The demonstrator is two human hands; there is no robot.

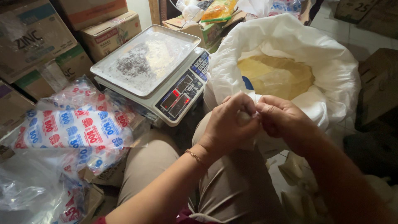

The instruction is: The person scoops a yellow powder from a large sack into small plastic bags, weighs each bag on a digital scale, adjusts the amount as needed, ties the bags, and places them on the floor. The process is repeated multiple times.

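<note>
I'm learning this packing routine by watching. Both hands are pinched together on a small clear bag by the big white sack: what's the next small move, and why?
Probably rub the small clear bag open between the left hand and right hand. Its mouth looks pinched shut, the white sack of yellowish powder stands open just behind, and the scale tray is free.

The scale's metal pan (151, 56) looks dull under a crinkled clear plastic film. The big white sack (331, 66) is thin, glossy plastic; the printed bags (70, 128) shine; the boxes (110, 33) are matt cardboard.
</note>
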